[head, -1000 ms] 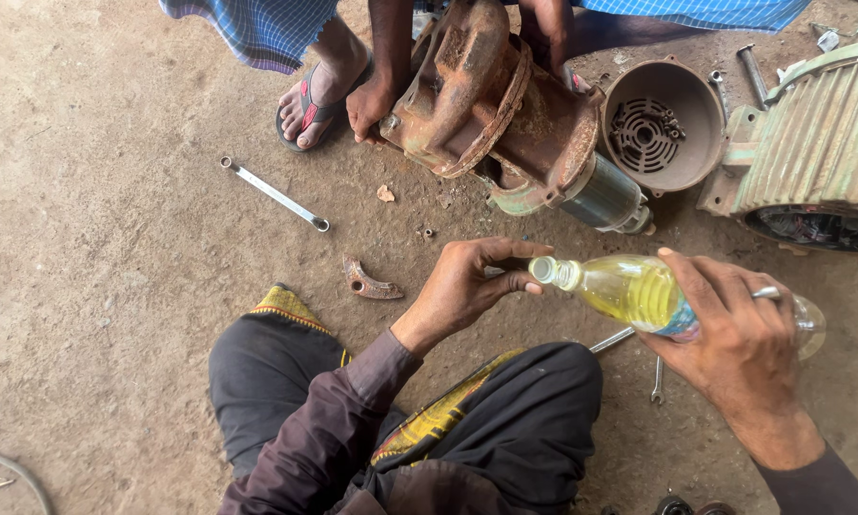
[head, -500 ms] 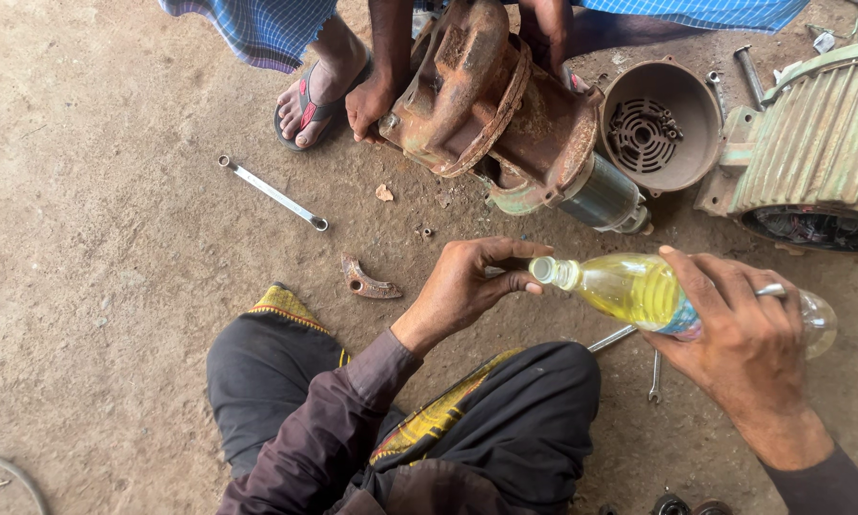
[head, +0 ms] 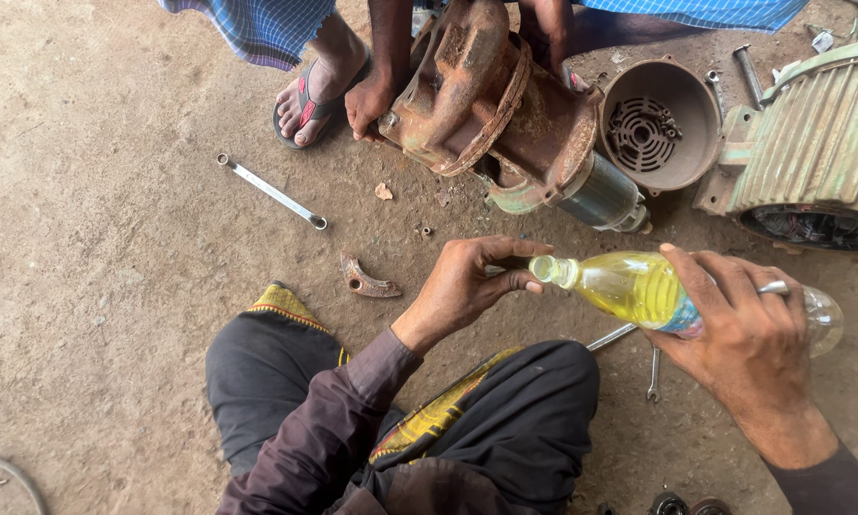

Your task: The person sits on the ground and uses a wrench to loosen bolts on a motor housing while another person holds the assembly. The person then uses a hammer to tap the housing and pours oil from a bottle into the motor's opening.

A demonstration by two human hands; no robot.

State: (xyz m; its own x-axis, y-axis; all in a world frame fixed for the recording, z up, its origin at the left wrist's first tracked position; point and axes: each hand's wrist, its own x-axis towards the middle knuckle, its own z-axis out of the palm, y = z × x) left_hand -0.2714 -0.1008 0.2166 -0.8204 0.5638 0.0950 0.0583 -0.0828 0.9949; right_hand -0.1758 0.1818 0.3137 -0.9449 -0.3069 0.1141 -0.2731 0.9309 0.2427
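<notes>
Bottle lies sideways between the two hands, neck toward the left

Bottle (head: 639,286), clear plastic with yellow liquid, is clasped around its body by the right hand (head: 748,339), long axis nearly level and running left to right. Its open neck points at the left hand (head: 467,286), whose thumb and fingers pinch right at the mouth; whether they hold a cap cannot be told. Beyond the neck lies a rusty motor housing (head: 486,95), steadied by another person's hand (head: 367,100), with a spanner (head: 272,191) on the dirt floor (head: 95,286)
</notes>
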